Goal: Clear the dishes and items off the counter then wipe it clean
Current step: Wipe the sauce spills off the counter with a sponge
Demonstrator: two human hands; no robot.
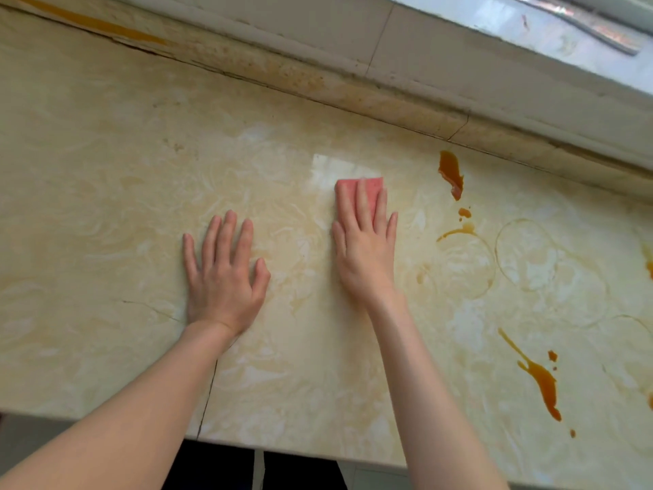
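The cream marble counter fills the view. A pink sponge lies flat near its middle, and my right hand presses on it with straight fingers laid over its top. My left hand rests flat on the bare counter to the left of the sponge, fingers spread, holding nothing. Brown sauce spills mark the counter: one smear to the right of the sponge and a longer streak near the front right. Faint ring stains lie between them.
A raised stone backsplash ledge runs along the counter's far side, with a window sill above it at the top right. The counter's front edge is below my forearms. A thin crack runs through the counter under my left arm.
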